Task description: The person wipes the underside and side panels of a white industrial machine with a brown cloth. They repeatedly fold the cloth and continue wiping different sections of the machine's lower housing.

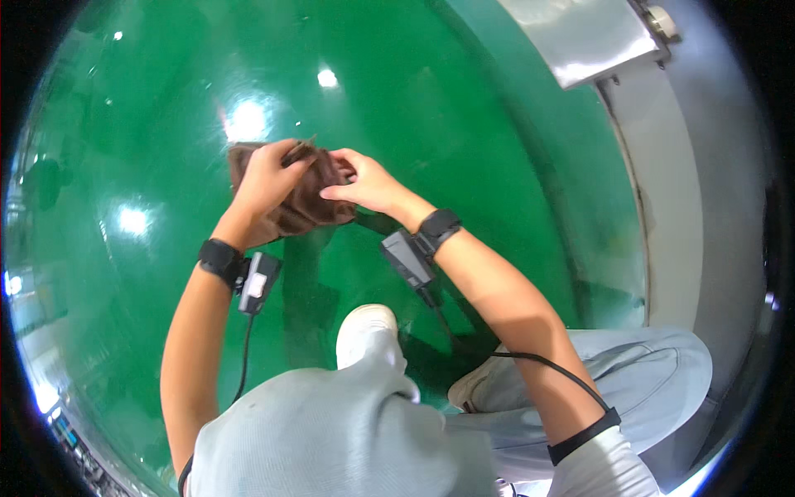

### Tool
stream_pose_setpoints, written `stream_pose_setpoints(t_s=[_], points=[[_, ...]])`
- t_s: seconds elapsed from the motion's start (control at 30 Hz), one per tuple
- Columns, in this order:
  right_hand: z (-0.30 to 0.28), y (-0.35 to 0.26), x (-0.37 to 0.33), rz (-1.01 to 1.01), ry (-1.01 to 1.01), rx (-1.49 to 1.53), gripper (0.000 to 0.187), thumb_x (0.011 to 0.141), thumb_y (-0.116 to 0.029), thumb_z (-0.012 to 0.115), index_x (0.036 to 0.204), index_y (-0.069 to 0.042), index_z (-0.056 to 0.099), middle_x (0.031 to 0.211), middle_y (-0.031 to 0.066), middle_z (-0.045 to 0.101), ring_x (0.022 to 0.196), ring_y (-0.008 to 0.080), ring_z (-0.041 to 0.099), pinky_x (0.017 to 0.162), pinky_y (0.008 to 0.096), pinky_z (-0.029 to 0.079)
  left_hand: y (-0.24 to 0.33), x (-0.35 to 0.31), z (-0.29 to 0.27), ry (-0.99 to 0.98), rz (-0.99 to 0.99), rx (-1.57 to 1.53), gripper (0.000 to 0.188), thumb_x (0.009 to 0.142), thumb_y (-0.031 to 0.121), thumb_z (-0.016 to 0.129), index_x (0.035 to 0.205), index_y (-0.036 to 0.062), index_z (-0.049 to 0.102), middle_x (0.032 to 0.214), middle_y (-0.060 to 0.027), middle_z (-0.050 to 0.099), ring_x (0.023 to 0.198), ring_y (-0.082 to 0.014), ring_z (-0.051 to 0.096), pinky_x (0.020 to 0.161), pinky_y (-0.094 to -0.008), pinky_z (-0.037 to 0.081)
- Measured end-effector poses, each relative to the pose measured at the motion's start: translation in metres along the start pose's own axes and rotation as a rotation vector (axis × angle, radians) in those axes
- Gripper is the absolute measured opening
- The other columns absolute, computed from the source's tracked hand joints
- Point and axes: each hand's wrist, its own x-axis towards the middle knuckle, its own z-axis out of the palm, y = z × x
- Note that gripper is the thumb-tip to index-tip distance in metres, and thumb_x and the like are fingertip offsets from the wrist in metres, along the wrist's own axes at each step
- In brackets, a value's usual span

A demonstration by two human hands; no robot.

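Note:
A brown, crumpled cloth [300, 205] is held out in front of me above the green floor. On its left part lies my left hand [269, 178], thumb and fingers closed on a fold near the top edge. My right hand [364, 182] grips the right side of the cloth, its thumb pressing the front while the other fingers curl behind. Part of the right fingers is hidden by the folds. Both wrists wear black straps with small grey boxes and cables.
The shiny green floor [431, 108] spreads around me and reflects lamps. A metal box [584, 41] juts out at the upper right, beside a pale wall base [675, 215]. My bent knee [662, 373] is at the right, and a white shoe [367, 327] stands below the cloth.

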Motion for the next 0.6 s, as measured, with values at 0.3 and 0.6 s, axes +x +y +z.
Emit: stream_pose_setpoints(t_s=[0.3,0.6], points=[[-0.021,-0.036,-0.031,0.011,0.117,0.0,0.034,0.079,-0.012,0.069,0.109,0.003,0.061,0.104,0.0063,0.065,0.095,0.0138,0.059,0.09,0.0297,0.045,0.074,0.019,-0.006,0.09,0.154,-0.225,0.028,0.082,0.015,0.06,0.103,-0.0023,0.062,0.089,-0.0162,0.068,0.08,-0.0187,0.064,0.073,-0.0315,0.049],[-0.108,-0.079,-0.067,-0.115,0.26,0.175,0.035,0.084,-0.018,0.065,0.111,0.004,0.06,0.102,0.0048,0.064,0.093,0.0124,0.058,0.088,0.0284,0.045,0.094,0.015,-0.009,0.051,0.127,-0.406,0.02,0.087,0.018,0.061,0.095,-0.0009,0.063,0.076,0.0007,0.06,0.074,-0.0065,0.05,0.065,-0.0253,0.045]])
